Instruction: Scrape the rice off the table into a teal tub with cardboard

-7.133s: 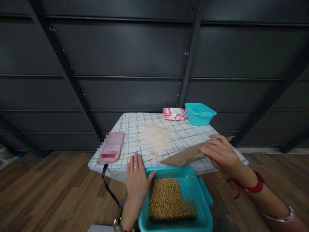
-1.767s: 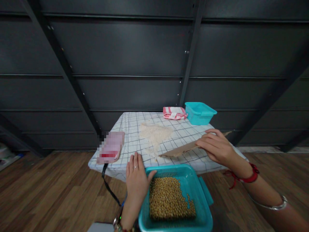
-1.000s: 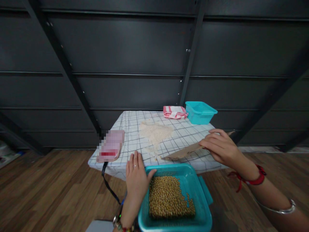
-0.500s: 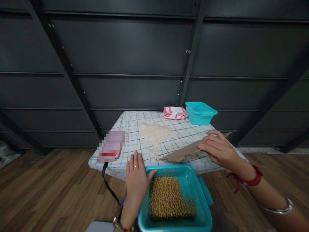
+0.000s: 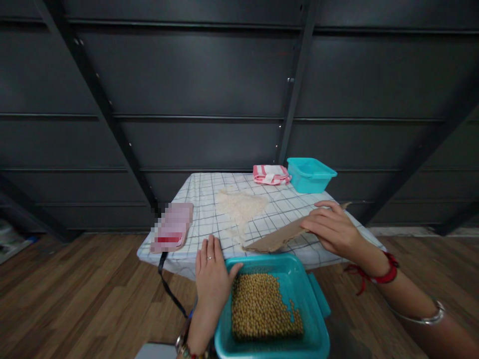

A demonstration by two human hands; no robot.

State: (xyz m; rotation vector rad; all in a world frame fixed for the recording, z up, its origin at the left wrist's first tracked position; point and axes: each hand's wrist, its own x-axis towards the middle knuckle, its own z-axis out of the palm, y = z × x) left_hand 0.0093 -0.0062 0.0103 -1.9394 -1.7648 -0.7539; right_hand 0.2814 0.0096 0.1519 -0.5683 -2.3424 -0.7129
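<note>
My right hand (image 5: 333,230) grips a torn strip of brown cardboard (image 5: 279,238), slanted low over the tablecloth with its near end by the table's front edge. Left of that end, a patch of pale grains that look like rice (image 5: 241,207) is spread on the cloth. My left hand (image 5: 212,279) lies flat with its fingers stretched out over the table's edge, and its thumb rests at the rim of a teal plastic basket (image 5: 318,334). Yellow-brown beans, probably soybeans (image 5: 262,306), cover much of the basket's bottom. The basket sits at the table's front edge, just below the cardboard.
A checked white cloth (image 5: 204,192) covers the table. At the back right stand a folded pink-and-white striped cloth (image 5: 270,174) and a second teal container (image 5: 311,177). A pink phone-like object (image 5: 174,227), partly blurred out, lies on the left, with a black strap (image 5: 166,284) hanging down.
My right hand has moved slightly left with the cardboard, whose near end is now closer to the basket's left side. My left hand and the basket have hardly moved.
</note>
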